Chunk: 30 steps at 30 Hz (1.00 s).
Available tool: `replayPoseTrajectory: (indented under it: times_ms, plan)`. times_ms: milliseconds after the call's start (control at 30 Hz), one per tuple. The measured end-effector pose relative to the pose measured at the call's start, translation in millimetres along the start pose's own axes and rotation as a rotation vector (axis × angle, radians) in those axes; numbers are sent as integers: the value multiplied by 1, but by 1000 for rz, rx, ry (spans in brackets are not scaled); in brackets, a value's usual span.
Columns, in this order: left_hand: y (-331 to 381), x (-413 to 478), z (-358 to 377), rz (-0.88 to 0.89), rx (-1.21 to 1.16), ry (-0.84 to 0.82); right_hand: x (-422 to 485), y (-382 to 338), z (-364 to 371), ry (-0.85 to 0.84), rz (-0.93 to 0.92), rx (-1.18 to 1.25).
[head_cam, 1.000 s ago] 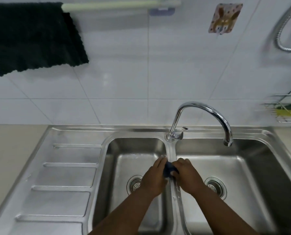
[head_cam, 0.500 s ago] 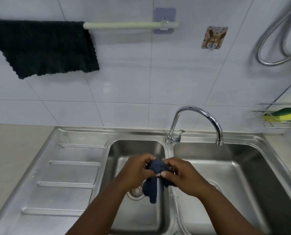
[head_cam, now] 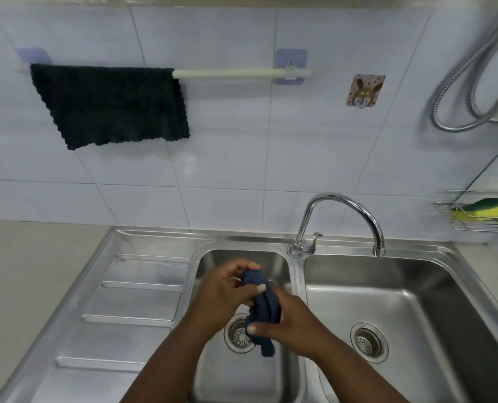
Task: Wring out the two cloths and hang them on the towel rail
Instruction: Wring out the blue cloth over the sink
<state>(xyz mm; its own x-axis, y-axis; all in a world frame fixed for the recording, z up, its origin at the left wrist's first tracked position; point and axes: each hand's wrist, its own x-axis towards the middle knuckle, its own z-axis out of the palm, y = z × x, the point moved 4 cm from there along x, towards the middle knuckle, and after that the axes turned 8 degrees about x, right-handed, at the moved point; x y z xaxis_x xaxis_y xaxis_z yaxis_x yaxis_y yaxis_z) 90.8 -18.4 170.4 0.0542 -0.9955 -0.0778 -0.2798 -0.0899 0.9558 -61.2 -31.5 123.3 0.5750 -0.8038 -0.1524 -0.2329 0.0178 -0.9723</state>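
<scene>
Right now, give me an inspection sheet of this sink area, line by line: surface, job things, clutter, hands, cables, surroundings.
Surface: stainless steel double sink with ribbed draining board at left; nothing lies on the board.
Job's things: dark green textured cloth hangs on the pale towel rail, whose right part is bare; twisted navy blue cloth is held over the left basin.
Clutter: yellow and green sponge in a wire rack at right.
Hands: left hand and right hand both grip the navy cloth.
Cables: nothing seen; a metal shower hose loops on the wall.
Surroundings: white tiled wall, chrome curved tap, rabbit-pattern adhesive hook.
</scene>
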Motion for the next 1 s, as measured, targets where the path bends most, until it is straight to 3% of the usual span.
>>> replayPoseTrajectory:
  times_ms: [100,200,367,500,600,700,767,833,900,1000]
  plan:
    - [-10,-7,-6,-80,-172,111,6,0,1,135,12,-26]
    - [-29,-14,-13,-191,-304,143,10,-6,-12,158,65,18]
    - [-58,-20,-1,-242,-9,-140,14,-16,-18,142,99,105]
    - [-58,-17,15,-130,-56,-410,15,-14,-1,136,107,151]
    - [-63,-12,18,-163,-100,-379,16,-6,3,140,128,169]
    - [-74,-3,18,-165,218,-297,13,-2,-1,18,165,100]
    - [-78,2,13,-62,594,-283,10,0,-6,-149,233,98]
    - [-79,5,9,125,869,-286,9,5,-11,-272,319,246]
    - [-75,5,12,352,983,-262,13,14,-13,-289,431,457]
    - [-66,0,26,718,1101,-189,12,26,3,-472,594,423]
